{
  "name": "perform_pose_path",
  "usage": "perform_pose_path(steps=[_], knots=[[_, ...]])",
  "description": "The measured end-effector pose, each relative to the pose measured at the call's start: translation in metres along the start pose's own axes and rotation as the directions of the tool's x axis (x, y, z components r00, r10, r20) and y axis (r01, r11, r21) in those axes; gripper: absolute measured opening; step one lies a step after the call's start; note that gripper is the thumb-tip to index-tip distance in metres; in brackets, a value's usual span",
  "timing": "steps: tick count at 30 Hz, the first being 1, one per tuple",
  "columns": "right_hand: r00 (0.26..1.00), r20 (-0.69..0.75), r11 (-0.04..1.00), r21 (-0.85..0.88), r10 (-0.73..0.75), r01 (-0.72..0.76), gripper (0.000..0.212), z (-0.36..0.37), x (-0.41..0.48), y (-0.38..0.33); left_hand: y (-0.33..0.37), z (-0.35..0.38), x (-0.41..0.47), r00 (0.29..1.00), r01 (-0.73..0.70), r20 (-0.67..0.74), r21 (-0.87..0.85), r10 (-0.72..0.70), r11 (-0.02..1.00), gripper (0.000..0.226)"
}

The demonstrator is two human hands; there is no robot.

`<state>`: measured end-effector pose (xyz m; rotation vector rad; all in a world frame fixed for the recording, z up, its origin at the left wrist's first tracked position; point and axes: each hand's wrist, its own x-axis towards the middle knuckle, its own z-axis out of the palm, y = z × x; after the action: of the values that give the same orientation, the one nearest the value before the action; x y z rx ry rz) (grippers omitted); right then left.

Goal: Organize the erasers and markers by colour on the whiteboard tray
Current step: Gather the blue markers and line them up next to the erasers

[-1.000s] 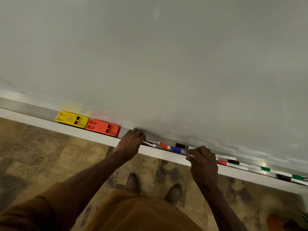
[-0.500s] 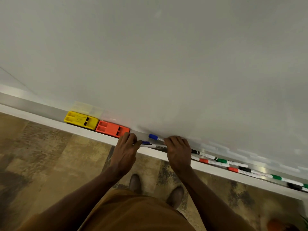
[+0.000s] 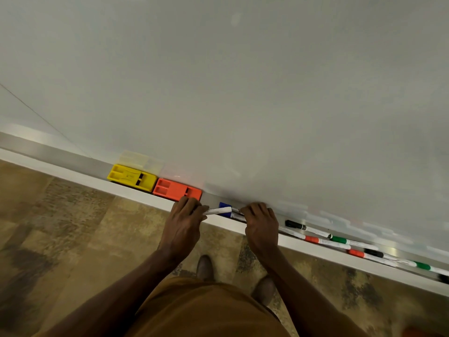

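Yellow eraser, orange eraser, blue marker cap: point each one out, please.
Yellow eraser (image 3: 132, 177): head view, middle of its top face.
Orange eraser (image 3: 176, 189): head view, middle of its top face.
Blue cap (image 3: 224, 206): head view, the cap's visible upper side.

The tray (image 3: 60, 170) is a narrow channel walled behind by the whiteboard (image 3: 243, 93), so a hand can enter only from above or over the front lip. Left of the yellow eraser (image 3: 132, 177) the channel lies bare. That eraser touches the orange eraser (image 3: 176, 189), and together they fill the channel's width. The short gap between the orange eraser and the blue markers (image 3: 224, 207) is taken up by the left hand (image 3: 183, 223). The right hand (image 3: 261, 224) covers the next stretch. Beyond it a black marker (image 3: 295, 224), red markers (image 3: 312, 239) and green markers (image 3: 340, 239) lie in two rows, leaving only slivers.
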<state>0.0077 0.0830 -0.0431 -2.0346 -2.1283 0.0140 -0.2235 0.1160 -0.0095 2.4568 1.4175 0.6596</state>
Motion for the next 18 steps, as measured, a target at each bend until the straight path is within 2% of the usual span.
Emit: perform_pose_path(steps=[4,9,18], knots=[[1.0,0.014,1.0,0.01,0.027,-0.027,0.028,0.001,-0.001,0.003,-0.001,0.0,0.005,1.0,-0.001,0.004,-0.011,0.001,1.0,0.035],[0.998,0.044,0.998,0.048,0.045,-0.047,0.038,0.006,-0.007,0.005,0.002,0.001,0.003,1.0,0.008,0.015,-0.018,-0.007,1.0,0.034],[0.996,0.005,0.995,-0.044,0.093,-0.093,0.017,0.011,-0.017,0.001,0.003,-0.008,0.009,0.992,0.105,-0.064,-0.047,-0.108,0.993,0.033]])
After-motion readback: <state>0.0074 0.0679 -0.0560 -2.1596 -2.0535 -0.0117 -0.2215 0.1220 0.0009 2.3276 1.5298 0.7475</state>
